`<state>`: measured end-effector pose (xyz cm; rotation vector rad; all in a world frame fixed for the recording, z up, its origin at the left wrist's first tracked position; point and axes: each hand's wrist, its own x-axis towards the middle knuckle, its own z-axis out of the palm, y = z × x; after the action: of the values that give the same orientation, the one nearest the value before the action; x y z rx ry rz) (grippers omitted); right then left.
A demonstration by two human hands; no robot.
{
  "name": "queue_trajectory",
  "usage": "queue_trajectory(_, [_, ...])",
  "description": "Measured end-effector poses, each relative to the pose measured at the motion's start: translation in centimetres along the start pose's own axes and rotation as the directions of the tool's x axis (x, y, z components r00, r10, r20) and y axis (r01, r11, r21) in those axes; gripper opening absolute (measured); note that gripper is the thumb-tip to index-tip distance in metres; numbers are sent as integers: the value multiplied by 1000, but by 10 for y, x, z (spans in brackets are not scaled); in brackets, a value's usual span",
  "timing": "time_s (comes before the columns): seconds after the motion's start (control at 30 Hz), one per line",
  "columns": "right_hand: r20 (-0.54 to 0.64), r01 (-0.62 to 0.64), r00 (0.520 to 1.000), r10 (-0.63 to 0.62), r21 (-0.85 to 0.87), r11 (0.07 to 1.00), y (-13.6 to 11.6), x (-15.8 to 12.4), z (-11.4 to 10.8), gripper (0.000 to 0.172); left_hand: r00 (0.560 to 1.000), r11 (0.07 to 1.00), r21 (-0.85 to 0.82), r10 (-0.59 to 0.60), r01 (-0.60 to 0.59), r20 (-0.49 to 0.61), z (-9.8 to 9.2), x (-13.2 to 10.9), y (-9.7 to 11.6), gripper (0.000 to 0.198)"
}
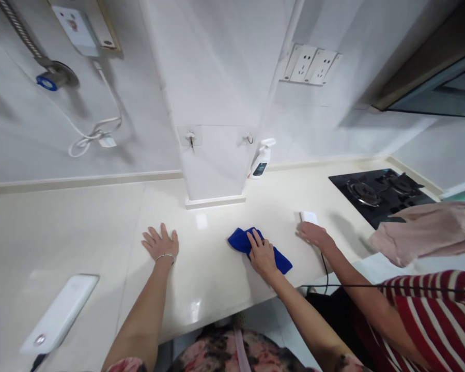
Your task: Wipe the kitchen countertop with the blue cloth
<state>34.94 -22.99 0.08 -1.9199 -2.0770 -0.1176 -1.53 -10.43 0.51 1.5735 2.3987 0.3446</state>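
As L hand (161, 245) splays (flat), R hand (262, 256) touches blue cloth (240, 241) – grip unclear.

On my feed, a cream counter (201, 268) carries a blue cloth (240, 241), a spray bottle (261, 161) at the back, a black stove (380, 200), a long white gadget (62, 311) and a small white box (309, 217).

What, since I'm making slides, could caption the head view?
Right hand on blue cloth, left hand flat on counter.
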Motion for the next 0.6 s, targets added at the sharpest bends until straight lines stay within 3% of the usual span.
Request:
queue_trajectory(0.23, [65, 97, 993, -99, 34, 995, 10, 16, 10, 55, 994, 998, 64, 28, -21, -102, 10, -5, 1, 72])
queue_trajectory(0.3, [34, 42, 998, -43, 29, 999, 21, 32, 15, 49, 994, 997, 70, 37, -30, -108, 11, -5, 1, 72])
queue_trajectory(0.43, [-68, -214, 974, 216, 25, 976, 31, 83, 30, 46, 995, 997, 74, 32, -25, -100, 9, -7, 1, 71])
queue_trajectory(0.5, [-69, -283, 956, 285, 36, 958, 26, 107, 38, 47, 994, 997, 73, 32, -24, -105, 9, -8, 2, 71])
queue_trajectory(0.6, [-28, -266, 963, 268, 52, 962, 2, 136, 50, 49, 993, 997, 68, 34, -27, -110, 9, -9, 2, 70])
